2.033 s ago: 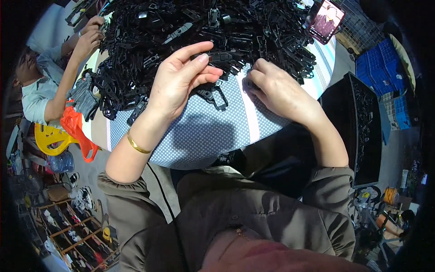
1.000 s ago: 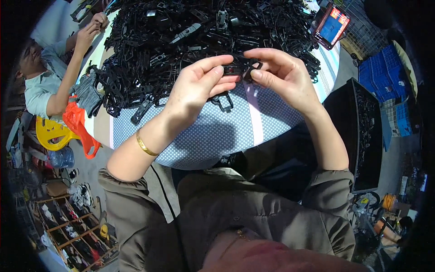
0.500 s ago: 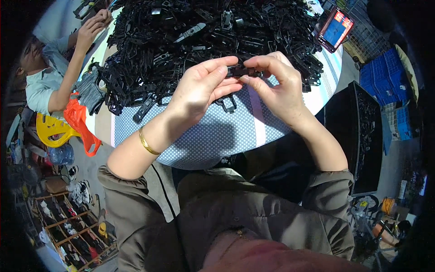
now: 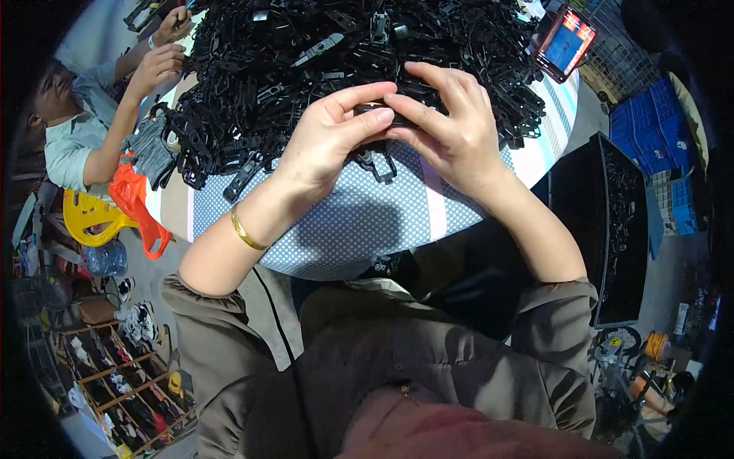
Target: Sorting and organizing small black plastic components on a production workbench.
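Note:
My left hand (image 4: pixel 325 141) and my right hand (image 4: pixel 459 136) meet over the near edge of a large heap of black plastic parts (image 4: pixel 252 76). Between their fingertips is a small black plastic part (image 4: pixel 367 109), mostly covered by the fingers. The left thumb and fingers are closed around it, and the right thumb and index finger press at its right end. Just below the fingers, a black frame-shaped piece (image 4: pixel 380 170) rests on the patterned tablecloth (image 4: pixel 352 210). Another long black piece (image 4: pixel 246 177) lies left of my left wrist.
A lit phone (image 4: pixel 566 46) stands at the table's right. On the left, a co-worker's hands (image 4: pixel 160 65) are at the heap's edge, near an orange-red bag (image 4: pixel 130 195) and a yellow stool (image 4: pixel 88 218). A black bin (image 4: pixel 604 268) holding parts stands to the right.
The right hand has shifted up and left, its fingertips now against the left hand's, covering more of the part. The co-worker's hands have moved apart.

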Motion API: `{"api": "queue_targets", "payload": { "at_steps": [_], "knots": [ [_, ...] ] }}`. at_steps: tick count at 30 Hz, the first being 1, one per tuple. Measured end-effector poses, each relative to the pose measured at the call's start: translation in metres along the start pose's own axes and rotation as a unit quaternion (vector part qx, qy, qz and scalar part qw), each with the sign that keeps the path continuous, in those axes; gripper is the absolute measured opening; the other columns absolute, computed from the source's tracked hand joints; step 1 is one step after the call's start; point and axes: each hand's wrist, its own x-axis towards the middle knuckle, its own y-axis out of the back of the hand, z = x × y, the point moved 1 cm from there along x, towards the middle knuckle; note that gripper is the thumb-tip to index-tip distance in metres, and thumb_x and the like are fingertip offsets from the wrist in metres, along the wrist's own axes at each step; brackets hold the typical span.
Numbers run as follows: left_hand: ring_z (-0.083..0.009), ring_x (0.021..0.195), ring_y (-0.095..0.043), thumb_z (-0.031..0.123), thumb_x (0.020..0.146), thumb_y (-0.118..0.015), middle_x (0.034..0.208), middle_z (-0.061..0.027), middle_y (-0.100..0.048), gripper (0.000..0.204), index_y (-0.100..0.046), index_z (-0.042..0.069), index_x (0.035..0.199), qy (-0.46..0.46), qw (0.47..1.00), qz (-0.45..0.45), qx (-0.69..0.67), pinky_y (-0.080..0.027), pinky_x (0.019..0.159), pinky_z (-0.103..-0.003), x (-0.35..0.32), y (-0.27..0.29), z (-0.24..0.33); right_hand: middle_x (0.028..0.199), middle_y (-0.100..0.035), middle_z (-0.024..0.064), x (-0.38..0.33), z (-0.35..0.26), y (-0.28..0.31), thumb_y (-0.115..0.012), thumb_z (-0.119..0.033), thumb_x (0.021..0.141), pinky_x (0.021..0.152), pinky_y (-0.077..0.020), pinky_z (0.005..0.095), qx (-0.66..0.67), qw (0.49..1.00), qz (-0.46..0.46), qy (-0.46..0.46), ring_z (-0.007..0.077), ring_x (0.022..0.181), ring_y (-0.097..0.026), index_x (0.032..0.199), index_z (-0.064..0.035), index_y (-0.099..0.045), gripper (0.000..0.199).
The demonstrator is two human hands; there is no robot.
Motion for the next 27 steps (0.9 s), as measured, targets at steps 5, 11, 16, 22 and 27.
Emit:
{"api": "queue_targets", "payload": {
  "at_steps": [5,11,16,22,27],
  "knots": [
    [-0.0137,0.079,-0.063,0.009,0.088,-0.055,0.092,-0.0120,-0.062,0.035,-0.047,-0.003,0.120,-0.093,0.994,0.048,0.032,-0.051,0.070,-0.021,0.006,0.003,0.009,0.095,-0.056,0.0126,0.000,0.000,0.007,-0.077,-0.033,0.062,0.062,-0.0464,0.0309,0.184,0.966,0.029,-0.178,0.0259,0.078,-0.057,0.090,-0.0021,-0.061,0.044],
    [-0.0157,0.075,-0.063,0.011,0.089,-0.053,0.088,-0.0098,-0.060,0.034,-0.046,-0.003,0.119,-0.059,0.993,0.098,0.006,-0.053,0.067,-0.023,0.009,0.012,0.006,0.068,-0.053,0.0089,-0.010,-0.034,-0.002,-0.072,-0.039,0.065,0.056,-0.0442,0.0351,0.069,0.983,-0.151,-0.076,0.0264,0.067,-0.055,0.070,-0.0047,-0.053,0.039],
    [-0.0186,0.083,-0.063,0.014,0.092,-0.047,0.092,-0.0136,-0.061,0.034,-0.045,-0.003,0.121,-0.058,0.993,0.103,0.010,-0.053,0.073,-0.025,0.008,0.011,0.010,0.073,-0.057,0.0119,-0.002,-0.020,0.007,-0.069,-0.020,0.069,0.060,-0.0457,0.0376,0.094,0.960,-0.235,-0.118,0.0287,0.071,-0.058,0.078,-0.0031,-0.054,0.024],
    [-0.0241,0.091,-0.062,0.015,0.094,-0.041,0.102,-0.0191,-0.057,0.036,-0.040,-0.009,0.121,-0.018,0.998,0.056,-0.019,-0.054,0.078,-0.028,0.004,0.007,0.008,0.084,-0.061,0.0076,0.014,0.004,0.036,-0.064,-0.009,0.072,0.067,-0.0501,0.0284,0.238,0.908,-0.226,-0.262,0.0141,0.074,-0.061,0.110,-0.0036,-0.053,0.040],
    [-0.0224,0.093,-0.061,0.014,0.096,-0.036,0.107,-0.0189,-0.057,0.035,-0.039,-0.009,0.122,0.056,0.997,-0.014,-0.056,-0.052,0.084,-0.029,0.002,-0.004,0.003,0.103,-0.061,0.0109,0.007,0.009,0.028,-0.068,-0.002,0.071,0.087,-0.0468,0.0299,0.323,0.926,-0.075,-0.182,0.0185,0.098,-0.059,0.109,-0.0013,-0.057,0.039]
  ]
}}
